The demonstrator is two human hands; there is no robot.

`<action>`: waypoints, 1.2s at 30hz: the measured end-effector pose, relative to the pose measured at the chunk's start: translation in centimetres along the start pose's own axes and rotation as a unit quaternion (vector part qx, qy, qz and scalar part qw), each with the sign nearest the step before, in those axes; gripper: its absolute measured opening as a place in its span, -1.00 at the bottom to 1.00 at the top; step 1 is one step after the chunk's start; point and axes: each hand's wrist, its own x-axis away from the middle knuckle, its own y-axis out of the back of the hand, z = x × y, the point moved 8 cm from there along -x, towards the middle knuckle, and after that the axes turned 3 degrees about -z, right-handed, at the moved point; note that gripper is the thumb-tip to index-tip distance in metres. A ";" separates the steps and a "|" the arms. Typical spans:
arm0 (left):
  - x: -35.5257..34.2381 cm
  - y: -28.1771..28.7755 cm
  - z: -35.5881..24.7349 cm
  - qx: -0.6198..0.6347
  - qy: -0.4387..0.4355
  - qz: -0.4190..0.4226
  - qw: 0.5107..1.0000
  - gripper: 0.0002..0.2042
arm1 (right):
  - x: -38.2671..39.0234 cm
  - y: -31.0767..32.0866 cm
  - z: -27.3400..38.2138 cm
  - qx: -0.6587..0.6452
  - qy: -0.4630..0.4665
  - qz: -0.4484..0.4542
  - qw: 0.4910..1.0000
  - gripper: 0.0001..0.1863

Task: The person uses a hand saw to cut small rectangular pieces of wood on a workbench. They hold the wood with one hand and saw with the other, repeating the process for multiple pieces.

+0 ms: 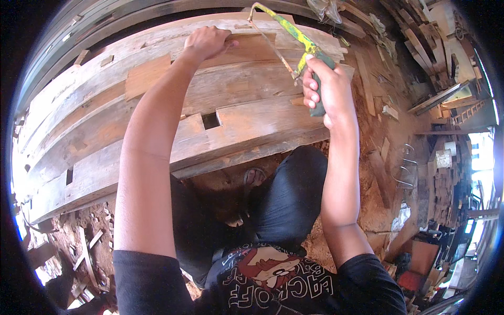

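My right hand (331,86) is wrapped round the dark green handle of a hacksaw (294,32) with a yellow-green frame. Its thin, rusty-looking blade slants over the right part of the wooden beams (252,79). At the far side of the beams, my left hand (209,43) is closed at the left end of a brown wood piece (257,48), its thumb pointing right along it. The finger tips on the far side are hidden. The blade passes beside this piece; whether it touches the wood I cannot tell.
A flat brown wood offcut (148,76) lies on the beams by my left forearm. One beam has a square notch (211,121). Wood scraps (86,254) litter the ground at lower left. Stacked timber (451,184) stands at right, and sawdust covers the floor (362,157).
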 end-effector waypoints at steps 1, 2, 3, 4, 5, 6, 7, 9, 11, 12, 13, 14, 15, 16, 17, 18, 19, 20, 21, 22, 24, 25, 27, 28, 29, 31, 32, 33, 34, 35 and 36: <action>-0.1 -0.1 0.0 0.002 -0.003 -0.004 1.000 -0.42 | -0.3 -0.2 -0.1 -0.010 -0.004 0.005 1.000 -0.66; -0.2 -0.2 0.1 0.003 -0.004 -0.003 1.000 -0.42 | -0.5 0.2 -0.2 -0.014 -0.010 -0.012 1.000 -0.65; -0.4 -0.3 0.2 0.003 -0.002 -0.003 1.000 -0.42 | -0.8 0.0 -0.2 0.004 -0.004 0.000 1.000 -0.64; -0.5 -0.4 0.2 0.002 0.002 0.003 1.000 -0.43 | -0.9 0.1 -0.4 -0.003 -0.005 0.002 1.000 -0.64; -0.5 -0.6 0.3 0.002 0.005 0.011 1.000 -0.43 | -1.2 0.3 -0.4 -0.006 -0.007 0.003 1.000 -0.64; -0.6 -0.6 0.3 0.001 0.007 0.012 1.000 -0.43 | -1.2 0.1 -0.3 -0.014 0.001 0.035 0.999 -0.63; -0.5 -0.6 0.2 0.003 0.006 0.015 1.000 -0.43 | -1.3 0.4 -0.2 -0.020 0.008 0.039 0.999 -0.63; -0.5 -0.5 0.1 0.007 0.005 0.015 1.000 -0.43 | -1.1 1.4 -0.7 -0.028 -0.013 0.014 0.999 -0.64; -0.3 -0.2 0.0 0.011 0.003 0.013 1.000 -0.43 | -0.5 1.9 -1.2 -0.036 -0.020 -0.001 0.999 -0.65; -0.1 -0.1 -0.1 0.014 0.003 0.013 1.000 -0.43 | 0.0 1.8 -1.7 -0.035 -0.023 0.002 0.999 -0.65; 0.0 0.1 -0.2 0.019 0.005 0.014 1.000 -0.42 | 0.7 1.7 -2.2 -0.029 -0.017 -0.006 0.999 -0.65; 0.1 0.2 -0.2 0.023 0.007 0.016 1.000 -0.42 | 1.3 1.8 -3.2 -0.010 -0.038 -0.030 0.999 -0.65; 0.3 0.3 -0.4 0.018 0.005 0.019 1.000 -0.42 | 2.0 1.7 -3.5 -0.026 -0.029 -0.035 0.999 -0.64; 0.4 0.4 -0.5 0.012 0.003 0.022 1.000 -0.42 | 2.4 1.2 -3.7 -0.036 -0.009 -0.021 0.999 -0.64; 0.6 0.3 -0.7 0.010 -0.004 0.028 1.000 -0.42 | 2.9 1.0 -4.1 -0.039 -0.008 -0.023 0.999 -0.64; 0.8 0.3 -0.8 0.002 -0.002 0.033 0.999 -0.42 | 3.1 1.1 -4.6 -0.035 -0.021 -0.042 0.998 -0.64; 0.9 0.4 -0.8 -0.003 0.000 0.032 0.999 -0.43 | 3.2 0.9 -4.5 -0.038 -0.003 -0.031 0.999 -0.63; 0.9 0.5 -0.8 -0.007 0.003 0.029 1.000 -0.43 | 3.1 0.8 -4.3 -0.021 0.006 -0.025 0.999 -0.63; 1.0 0.6 -0.9 -0.008 0.007 0.024 1.000 -0.44 | 2.9 0.9 -4.1 -0.001 0.014 -0.025 1.000 -0.63; 1.0 0.7 -0.9 -0.008 0.007 0.017 1.000 -0.44 | 2.5 0.5 -3.2 0.007 0.054 -0.003 0.999 -0.62; 1.0 0.8 -1.1 -0.013 0.007 0.013 1.000 -0.45 | 1.5 1.0 -3.1 0.026 0.026 -0.037 0.999 -0.62; 1.0 0.7 -1.3 -0.017 0.006 0.018 1.000 -0.45 | 0.8 0.8 -2.7 0.030 0.032 -0.038 0.998 -0.62; 1.1 0.5 -1.4 -0.019 0.008 0.023 1.000 -0.46 | -0.7 -0.2 -2.5 0.029 0.034 -0.033 0.998 -0.63; 1.1 0.5 -1.5 -0.020 0.011 0.023 0.999 -0.46 | -1.4 -0.9 -2.6 0.021 0.031 -0.025 0.999 -0.64; 1.1 0.4 -1.3 -0.023 0.021 0.034 0.999 -0.46 | -2.1 -1.4 -3.1 0.023 0.015 -0.029 0.999 -0.65; 1.0 0.5 -1.1 -0.029 0.020 0.015 0.999 -0.47 | -2.9 -2.0 -3.6 0.029 0.040 -0.026 0.998 -0.67; 1.0 0.4 -1.1 -0.028 0.019 0.014 0.999 -0.47 | -3.1 -2.3 -4.3 0.030 0.042 -0.009 0.999 -0.68; 0.9 0.0 -0.9 -0.018 0.021 0.026 0.999 -0.47 | -3.3 -1.8 -5.0 0.009 0.017 -0.020 1.000 -0.69; 0.7 -0.1 -0.7 -0.006 0.020 0.025 0.999 -0.48 | -3.3 -1.3 -5.5 -0.019 0.023 -0.024 0.999 -0.69; 0.5 -0.2 -0.6 0.008 0.021 0.023 0.999 -0.48 | -3.3 -1.0 -6.0 -0.044 0.014 -0.022 0.999 -0.68; 0.5 -0.3 -0.6 0.006 0.016 0.022 1.000 -0.48 | -3.2 -0.3 -6.7 -0.063 -0.004 -0.048 0.997 -0.67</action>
